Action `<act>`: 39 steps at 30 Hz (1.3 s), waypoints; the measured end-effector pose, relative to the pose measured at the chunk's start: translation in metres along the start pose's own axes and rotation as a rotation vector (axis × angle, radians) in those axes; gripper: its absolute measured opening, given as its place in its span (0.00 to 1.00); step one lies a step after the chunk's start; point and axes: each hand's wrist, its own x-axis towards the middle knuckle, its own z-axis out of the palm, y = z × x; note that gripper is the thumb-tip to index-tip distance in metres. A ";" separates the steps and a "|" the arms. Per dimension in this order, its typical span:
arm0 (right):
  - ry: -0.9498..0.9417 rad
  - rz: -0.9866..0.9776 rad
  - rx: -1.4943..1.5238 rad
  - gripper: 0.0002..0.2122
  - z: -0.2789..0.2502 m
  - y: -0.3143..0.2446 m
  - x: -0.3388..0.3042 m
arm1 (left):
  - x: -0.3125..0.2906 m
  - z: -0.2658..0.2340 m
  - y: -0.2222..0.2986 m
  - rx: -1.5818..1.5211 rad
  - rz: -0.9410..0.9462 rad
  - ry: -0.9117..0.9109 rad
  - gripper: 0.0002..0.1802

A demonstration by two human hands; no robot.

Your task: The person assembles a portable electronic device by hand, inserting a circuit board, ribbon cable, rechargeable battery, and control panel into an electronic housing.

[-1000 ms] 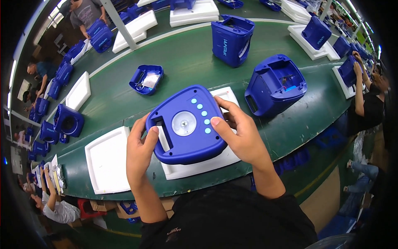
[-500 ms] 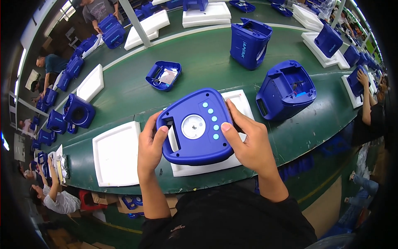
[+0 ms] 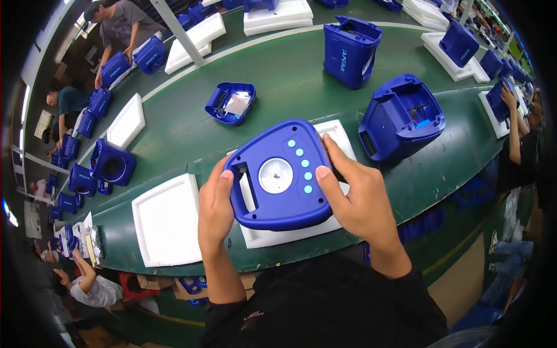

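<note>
Between my two hands is a blue plastic speaker housing cover (image 3: 261,211) with a handle slot, a round silver disc and several light-blue round buttons; its face is turned up toward me. My left hand (image 3: 216,206) grips its left edge beside the handle slot, thumb on top. My right hand (image 3: 357,194) closes on the right edge, with the thumb near the buttons and fingers along the far side. Beneath the cover lies a white foam tray (image 3: 258,236), partly hidden by it.
Another white foam tray (image 3: 168,223) lies to the left. On the green conveyor stand a small open blue cover (image 3: 248,107), an open blue housing (image 3: 386,136) and a taller blue housing (image 3: 348,58). Co-workers (image 3: 125,26) handle similar blue housings along the line.
The view has shifted slightly, and the held cover sits a little further right in it. Both hands keep their grip. A co-worker at upper left now leans over two blue housings.
</note>
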 end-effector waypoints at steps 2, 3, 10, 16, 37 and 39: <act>0.003 0.014 0.007 0.30 -0.002 0.006 0.000 | 0.002 0.002 0.001 0.008 -0.003 0.006 0.29; 0.002 0.015 0.006 0.30 -0.002 0.006 0.000 | 0.003 0.001 -0.001 -0.002 0.000 -0.018 0.30; 0.013 0.081 0.210 0.31 0.008 0.021 -0.002 | 0.004 0.000 -0.011 -0.100 -0.030 -0.089 0.31; -0.015 0.123 0.319 0.31 0.012 0.020 -0.002 | 0.003 -0.004 -0.010 -0.119 -0.062 -0.101 0.29; -0.026 0.271 0.635 0.24 -0.008 0.066 0.019 | 0.051 0.020 -0.010 -0.059 0.000 -0.082 0.29; -0.004 0.303 0.677 0.23 -0.020 0.069 0.015 | 0.054 0.034 -0.001 -0.028 0.051 -0.091 0.38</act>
